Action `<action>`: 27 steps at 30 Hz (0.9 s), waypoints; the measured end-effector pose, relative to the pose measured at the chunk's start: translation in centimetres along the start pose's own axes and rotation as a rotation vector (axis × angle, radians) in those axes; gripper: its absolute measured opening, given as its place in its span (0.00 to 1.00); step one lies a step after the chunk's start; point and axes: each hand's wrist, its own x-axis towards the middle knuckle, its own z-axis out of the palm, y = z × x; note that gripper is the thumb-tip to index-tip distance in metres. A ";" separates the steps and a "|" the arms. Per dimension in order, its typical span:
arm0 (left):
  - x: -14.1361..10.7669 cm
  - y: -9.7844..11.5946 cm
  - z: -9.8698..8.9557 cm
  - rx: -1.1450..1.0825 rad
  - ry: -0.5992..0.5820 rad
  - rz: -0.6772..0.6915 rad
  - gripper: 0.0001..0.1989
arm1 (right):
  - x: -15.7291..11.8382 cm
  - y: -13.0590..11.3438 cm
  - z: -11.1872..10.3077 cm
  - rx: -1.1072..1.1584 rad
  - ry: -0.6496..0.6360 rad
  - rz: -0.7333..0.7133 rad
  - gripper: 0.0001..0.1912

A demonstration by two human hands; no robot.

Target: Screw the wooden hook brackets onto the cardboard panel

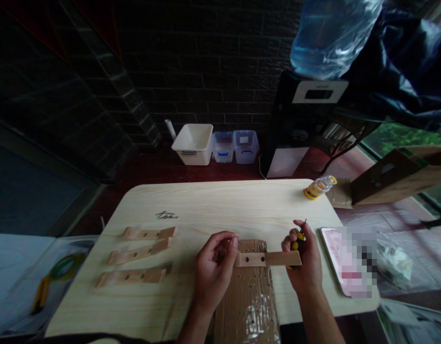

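Between the thumb and fingertips of my left hand (217, 260) is a small, thin screw (241, 242), held over the left end of a tan wooden strip (256, 259). Two dark holes show in this strip, which lies across a tape-covered cardboard piece (242, 301) with several small punctures. My right hand (306, 258) is closed around a yellow-and-black screwdriver (295, 242), its thin shaft pointing up and away, beside the strip's right end. Several loose screws (166, 215) lie in a small pile at the table's back left.
Three similar strips (130, 277) lie on the left of the pale table (220, 200). A clear bottle with yellow ends (318, 187) stands at the back right corner; a pink-screened tablet (335, 253) lies at the right edge. Beyond are plastic bins (195, 153) and a water dispenser (292, 129).
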 end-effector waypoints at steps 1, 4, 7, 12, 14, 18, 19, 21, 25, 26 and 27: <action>0.0 0.1 0.0 0.014 0.003 0.017 0.10 | 0.1 -0.1 -0.1 0.013 0.011 0.002 0.15; -0.4 0.7 0.1 0.117 0.027 0.137 0.08 | 0.2 -0.3 -0.2 0.037 0.033 0.013 0.16; -1.1 1.5 0.4 0.275 0.046 0.357 0.07 | 0.1 -0.3 -0.2 0.050 0.031 0.032 0.16; -2.8 2.6 1.8 0.563 -0.044 0.789 0.17 | 0.2 -0.1 -0.3 0.045 0.020 0.048 0.18; -3.2 2.6 2.5 0.651 -0.105 0.830 0.17 | 0.2 0.0 -0.4 0.054 0.012 0.058 0.18; -3.4 2.4 3.1 0.767 -0.172 0.800 0.15 | 0.3 -0.2 -0.5 0.073 0.004 0.068 0.18; -3.3 2.3 3.1 0.780 -0.165 0.797 0.15 | 0.4 -0.2 -0.6 0.072 0.001 0.069 0.18; -3.1 2.1 3.0 0.796 -0.144 0.793 0.15 | 0.4 -0.2 -0.7 0.065 -0.001 0.066 0.18; -2.7 2.1 2.6 0.811 -0.152 0.775 0.14 | 0.4 -0.3 -0.8 0.038 -0.004 0.055 0.19; -2.6 2.1 2.6 0.811 -0.175 0.774 0.14 | 0.3 -0.3 -0.8 0.034 -0.003 0.057 0.19; -2.5 2.1 2.5 0.808 -0.199 0.775 0.14 | 0.3 -0.3 -0.8 0.030 -0.001 0.059 0.19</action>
